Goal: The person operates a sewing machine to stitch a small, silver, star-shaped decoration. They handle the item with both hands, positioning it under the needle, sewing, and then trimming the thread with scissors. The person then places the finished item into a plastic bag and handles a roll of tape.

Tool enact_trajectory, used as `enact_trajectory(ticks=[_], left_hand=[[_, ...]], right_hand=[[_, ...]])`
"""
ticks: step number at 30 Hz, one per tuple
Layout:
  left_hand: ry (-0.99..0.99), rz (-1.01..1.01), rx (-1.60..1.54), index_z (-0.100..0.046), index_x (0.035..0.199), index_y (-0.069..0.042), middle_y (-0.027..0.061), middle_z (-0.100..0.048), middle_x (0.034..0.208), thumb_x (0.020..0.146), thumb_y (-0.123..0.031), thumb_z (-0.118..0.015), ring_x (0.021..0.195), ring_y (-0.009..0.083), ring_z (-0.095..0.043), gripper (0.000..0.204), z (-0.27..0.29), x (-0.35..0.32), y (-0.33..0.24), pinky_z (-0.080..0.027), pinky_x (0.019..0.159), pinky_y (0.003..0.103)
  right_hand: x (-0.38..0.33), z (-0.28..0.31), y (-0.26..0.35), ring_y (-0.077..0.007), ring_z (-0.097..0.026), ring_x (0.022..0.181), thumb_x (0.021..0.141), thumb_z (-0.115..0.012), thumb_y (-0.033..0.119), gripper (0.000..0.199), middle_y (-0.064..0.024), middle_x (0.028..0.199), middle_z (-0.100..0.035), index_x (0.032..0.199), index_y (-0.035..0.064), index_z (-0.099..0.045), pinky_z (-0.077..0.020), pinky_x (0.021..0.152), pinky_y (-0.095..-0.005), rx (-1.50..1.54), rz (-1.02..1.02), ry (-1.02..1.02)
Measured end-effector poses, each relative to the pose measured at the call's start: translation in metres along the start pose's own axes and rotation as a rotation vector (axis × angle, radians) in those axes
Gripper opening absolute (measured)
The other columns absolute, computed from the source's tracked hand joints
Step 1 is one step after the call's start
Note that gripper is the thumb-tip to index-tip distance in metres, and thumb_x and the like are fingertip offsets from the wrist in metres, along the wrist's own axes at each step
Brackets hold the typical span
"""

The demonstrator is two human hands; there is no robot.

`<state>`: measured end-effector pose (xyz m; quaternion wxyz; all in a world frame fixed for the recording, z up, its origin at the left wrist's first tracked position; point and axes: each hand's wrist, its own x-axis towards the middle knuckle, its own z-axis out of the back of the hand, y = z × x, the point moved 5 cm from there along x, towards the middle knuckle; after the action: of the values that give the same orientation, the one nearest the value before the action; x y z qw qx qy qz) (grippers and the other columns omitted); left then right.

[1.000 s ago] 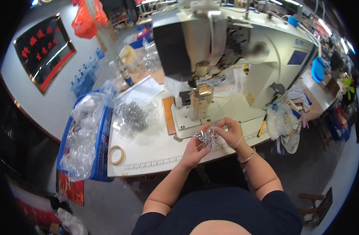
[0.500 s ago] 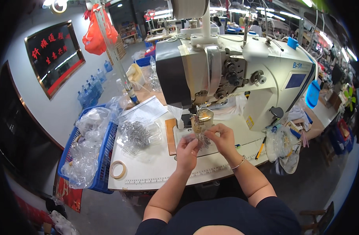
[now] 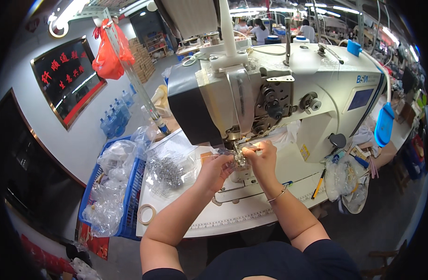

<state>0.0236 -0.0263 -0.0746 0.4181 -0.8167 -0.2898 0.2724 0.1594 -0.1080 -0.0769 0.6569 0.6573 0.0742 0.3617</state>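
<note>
Both hands are raised in front of the needle area of a large white sewing machine (image 3: pixel 335 77). My left hand (image 3: pixel 213 173) pinches a clear plastic piece (image 3: pixel 229 154) between thumb and fingers, on the left of the presser foot. On the other side, my right hand (image 3: pixel 263 161) has its fingers closed at the same plastic, close under the machine head. The fingers and the shiny metal parts there hide much of the piece, and its full shape cannot be made out.
Left of the hands lies a heap of small grey pieces (image 3: pixel 169 172) on clear plastic. A blue basket (image 3: pixel 133 198) of plastic bags and a tape roll (image 3: pixel 146 214) stand farther left. A yellow pen (image 3: pixel 319 184) and bagged items (image 3: pixel 342 177) lie right.
My hands have lifted toward the machine head, and the left forearm has swung out leftward. The view has shifted closer to the machine. The plastic stays between my hands.
</note>
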Motion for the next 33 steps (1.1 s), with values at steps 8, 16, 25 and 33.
enact_trajectory(ticks=[8, 16, 25, 33], left_hand=[[0.038, -0.195, 0.479, -0.057, 0.103, 0.005, 0.0081, -0.061, 0.098, 0.081, 0.004, -0.059, 0.090, 0.0156, -0.060, 0.022, 0.008, 0.024, -0.024, -0.050, 0.082, 0.030], [0.076, -0.214, 0.503, -0.057, 0.107, 0.000, 0.0065, -0.060, 0.101, 0.078, 0.007, -0.058, 0.091, 0.0147, -0.058, 0.030, -0.006, 0.015, -0.026, -0.051, 0.080, 0.029], [0.104, -0.169, 0.505, -0.057, 0.108, -0.001, 0.0076, -0.059, 0.101, 0.078, 0.007, -0.060, 0.091, 0.0167, -0.059, 0.032, -0.007, 0.018, -0.029, -0.052, 0.081, 0.030], [0.081, -0.110, 0.508, -0.057, 0.109, -0.002, 0.0082, -0.059, 0.101, 0.078, 0.007, -0.061, 0.092, 0.0173, -0.060, 0.033, -0.008, 0.016, -0.033, -0.052, 0.084, 0.030]], right_hand=[[0.030, -0.022, -0.033, -0.0268, -0.056, 0.074, 0.060, -0.073, 0.019, 0.026, -0.0164, 0.086, -0.056, 0.062, -0.0046, -0.063, -0.0449, 0.070, -0.0362, 0.300, -0.128, 0.026], [0.034, -0.013, -0.020, -0.0266, -0.055, 0.087, 0.067, -0.070, 0.019, 0.024, -0.0146, 0.094, -0.060, 0.076, -0.0037, -0.064, -0.0434, 0.079, -0.0352, 0.185, -0.045, 0.191], [0.026, -0.007, -0.012, -0.0331, -0.050, 0.097, 0.066, -0.069, 0.014, 0.016, -0.0154, 0.095, -0.059, 0.063, -0.0007, -0.064, -0.0393, 0.084, -0.0400, -0.048, 0.055, -0.089], [0.041, -0.017, -0.030, -0.0256, -0.058, 0.085, 0.067, -0.069, 0.011, 0.021, -0.0160, 0.092, -0.060, 0.080, -0.0025, -0.061, -0.0452, 0.075, -0.0341, 0.292, -0.112, 0.068]])
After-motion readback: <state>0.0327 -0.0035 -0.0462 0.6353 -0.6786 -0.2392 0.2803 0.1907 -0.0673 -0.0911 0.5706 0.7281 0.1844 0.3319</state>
